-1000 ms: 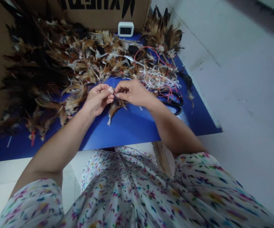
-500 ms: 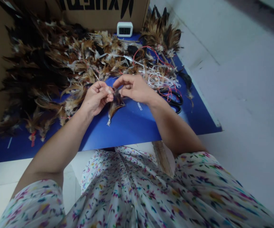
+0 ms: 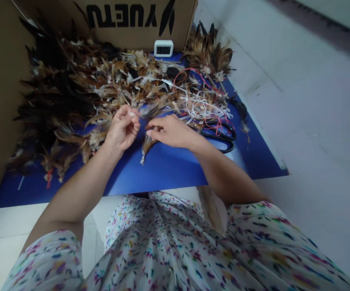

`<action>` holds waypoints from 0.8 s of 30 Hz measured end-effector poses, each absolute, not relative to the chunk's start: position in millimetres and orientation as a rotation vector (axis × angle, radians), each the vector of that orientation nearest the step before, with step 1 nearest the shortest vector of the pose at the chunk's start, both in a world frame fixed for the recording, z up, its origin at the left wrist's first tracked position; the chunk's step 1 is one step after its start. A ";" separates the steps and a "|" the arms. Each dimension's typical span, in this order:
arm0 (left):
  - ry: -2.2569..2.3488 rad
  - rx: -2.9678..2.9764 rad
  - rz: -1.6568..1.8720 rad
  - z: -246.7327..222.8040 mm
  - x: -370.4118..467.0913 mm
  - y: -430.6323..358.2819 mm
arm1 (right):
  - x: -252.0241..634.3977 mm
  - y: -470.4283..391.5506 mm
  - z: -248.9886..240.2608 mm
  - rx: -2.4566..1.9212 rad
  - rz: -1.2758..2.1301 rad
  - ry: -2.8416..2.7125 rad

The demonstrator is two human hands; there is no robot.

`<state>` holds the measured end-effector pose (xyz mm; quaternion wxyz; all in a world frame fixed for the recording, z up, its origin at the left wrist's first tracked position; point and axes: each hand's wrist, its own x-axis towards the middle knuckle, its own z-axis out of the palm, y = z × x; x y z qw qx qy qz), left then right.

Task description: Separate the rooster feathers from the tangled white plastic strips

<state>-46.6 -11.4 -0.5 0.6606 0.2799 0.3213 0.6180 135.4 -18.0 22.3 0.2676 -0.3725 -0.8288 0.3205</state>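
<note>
My left hand (image 3: 123, 127) is closed in a pinch on the pale base of a feather bunch (image 3: 152, 110), whose grey-brown tips point right. My right hand (image 3: 173, 131) hovers just right of it, palm down, thumb and fingers a little apart with nothing visible between them. Partly under its fingertips, a small brown feather bunch (image 3: 146, 147) lies on the blue tabletop (image 3: 159, 173), its bound white end toward me. Black-handled scissors (image 3: 228, 139) rest beside my right wrist, their blades hidden.
Loose brown and black feathers (image 3: 62, 97) cover the left and back of the table. Tangled white ribbon (image 3: 203, 105) and red string (image 3: 193, 69) lie at right. A white digital clock (image 3: 163, 48) stands before a cardboard box (image 3: 132, 36). More upright feathers (image 3: 209, 50) fill the back right corner.
My right hand has drawn down and away from my left fingers. The feather bunch in my left hand now points out to the right. The whole view has shifted slightly.
</note>
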 end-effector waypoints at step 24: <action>0.612 1.222 1.183 -7.6 -43.3 -19.8 | 151.2 22.7 9.5 -0.885 0.892 -1.590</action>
